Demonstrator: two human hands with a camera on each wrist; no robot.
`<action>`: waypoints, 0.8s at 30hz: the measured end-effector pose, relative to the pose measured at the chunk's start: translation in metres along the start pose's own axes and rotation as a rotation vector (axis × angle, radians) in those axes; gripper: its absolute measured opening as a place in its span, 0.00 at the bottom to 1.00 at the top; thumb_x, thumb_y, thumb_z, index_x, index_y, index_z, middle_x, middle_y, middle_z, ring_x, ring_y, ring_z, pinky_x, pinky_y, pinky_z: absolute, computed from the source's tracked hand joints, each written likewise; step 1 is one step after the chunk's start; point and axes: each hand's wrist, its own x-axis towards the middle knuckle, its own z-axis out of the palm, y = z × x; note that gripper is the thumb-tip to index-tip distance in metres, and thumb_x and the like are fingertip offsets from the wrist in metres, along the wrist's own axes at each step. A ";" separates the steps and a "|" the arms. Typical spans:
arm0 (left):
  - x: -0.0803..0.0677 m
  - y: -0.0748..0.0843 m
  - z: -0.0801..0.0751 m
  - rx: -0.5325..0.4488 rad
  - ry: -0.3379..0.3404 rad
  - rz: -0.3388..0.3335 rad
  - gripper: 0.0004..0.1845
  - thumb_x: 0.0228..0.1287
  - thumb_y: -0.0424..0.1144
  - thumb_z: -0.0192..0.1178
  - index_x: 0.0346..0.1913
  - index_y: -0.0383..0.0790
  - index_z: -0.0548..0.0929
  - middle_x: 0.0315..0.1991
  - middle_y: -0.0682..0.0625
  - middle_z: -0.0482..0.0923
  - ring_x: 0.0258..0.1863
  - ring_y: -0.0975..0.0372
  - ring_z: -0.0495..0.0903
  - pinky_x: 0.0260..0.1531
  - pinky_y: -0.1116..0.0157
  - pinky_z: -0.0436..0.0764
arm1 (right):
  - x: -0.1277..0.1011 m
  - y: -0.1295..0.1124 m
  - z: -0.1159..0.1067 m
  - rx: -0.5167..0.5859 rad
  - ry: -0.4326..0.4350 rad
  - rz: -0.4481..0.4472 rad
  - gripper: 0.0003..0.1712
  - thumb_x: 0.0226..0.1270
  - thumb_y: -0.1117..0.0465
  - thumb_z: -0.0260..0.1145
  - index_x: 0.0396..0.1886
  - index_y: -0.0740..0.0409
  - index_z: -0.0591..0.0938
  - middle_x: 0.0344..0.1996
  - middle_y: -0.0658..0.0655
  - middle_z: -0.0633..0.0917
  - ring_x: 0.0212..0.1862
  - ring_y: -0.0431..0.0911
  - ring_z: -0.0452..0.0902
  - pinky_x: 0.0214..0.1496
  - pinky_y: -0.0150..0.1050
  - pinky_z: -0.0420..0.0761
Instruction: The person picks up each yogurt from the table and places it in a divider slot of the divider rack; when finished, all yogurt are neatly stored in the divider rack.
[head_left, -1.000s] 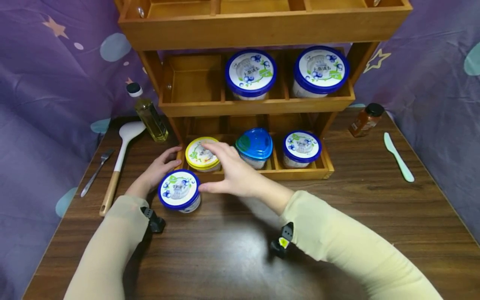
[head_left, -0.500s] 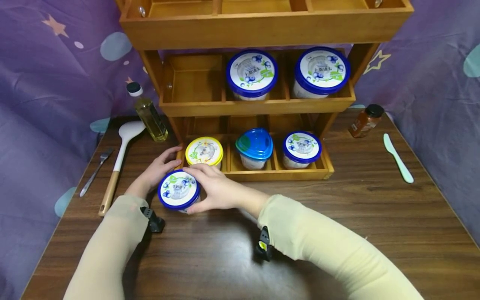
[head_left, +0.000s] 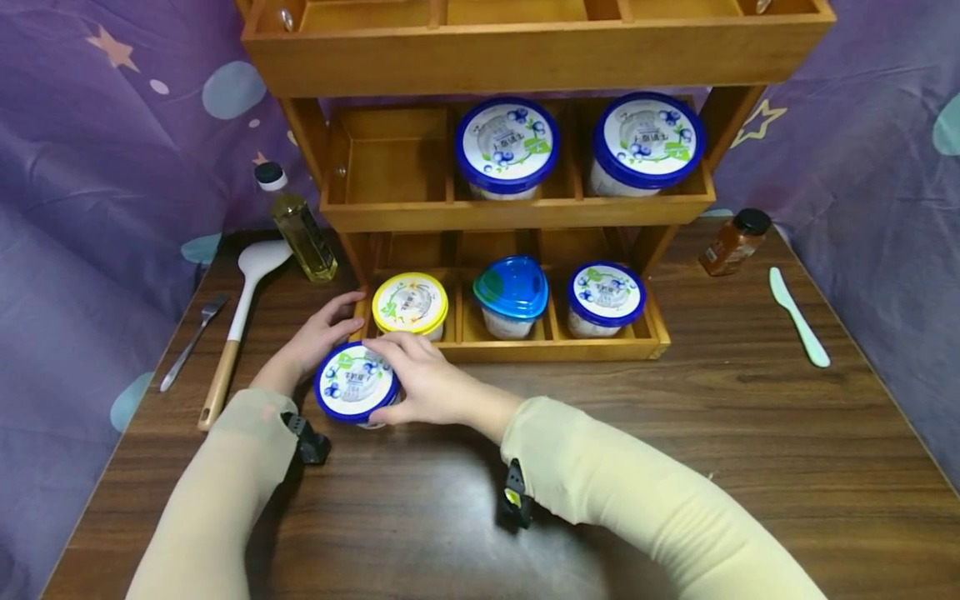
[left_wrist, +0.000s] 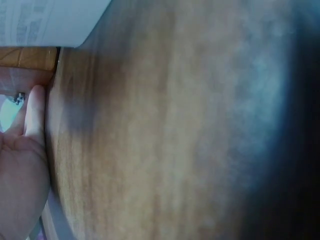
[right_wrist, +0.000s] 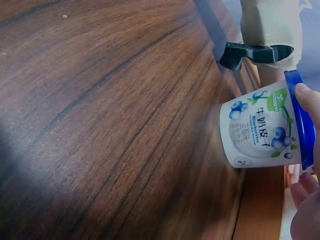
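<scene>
My right hand (head_left: pixel 431 379) grips a blue-lidded yogurt tub (head_left: pixel 356 382) by its lid, thumb at the near side and fingers at the far side. In the right wrist view the tub's white wall (right_wrist: pixel 257 127) shows printed blueberries; whether its base touches the table cannot be told. My left hand (head_left: pixel 318 337) lies beside the shelf's lower left end, fingertips touching the wood; the left wrist view shows its palm (left_wrist: pixel 22 165) and extended fingers. Just behind the gripped tub, a yellow-lidded tub (head_left: pixel 410 304) sits in the bottom tier's left compartment.
The wooden shelf (head_left: pixel 517 218) also holds a blue-domed cup (head_left: pixel 512 292), a smaller blue-lidded tub (head_left: pixel 606 296) and two larger tubs above. An oil bottle (head_left: pixel 300 233), ladle (head_left: pixel 240 308) and fork (head_left: pixel 191 346) lie left; a spice jar (head_left: pixel 735 242) and knife (head_left: pixel 797 317) right.
My right hand has come down and left from over the yellow-lidded tub and taken hold of the blue-lidded yogurt tub. The left hand and the tub have hardly moved.
</scene>
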 end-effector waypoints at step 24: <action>0.003 -0.005 -0.001 -0.031 -0.002 0.001 0.31 0.69 0.43 0.50 0.72 0.42 0.54 0.66 0.32 0.55 0.64 0.43 0.57 0.62 0.46 0.57 | -0.002 -0.007 0.019 0.096 0.007 0.029 0.54 0.47 0.44 0.75 0.69 0.60 0.60 0.66 0.64 0.58 0.66 0.54 0.57 0.66 0.43 0.61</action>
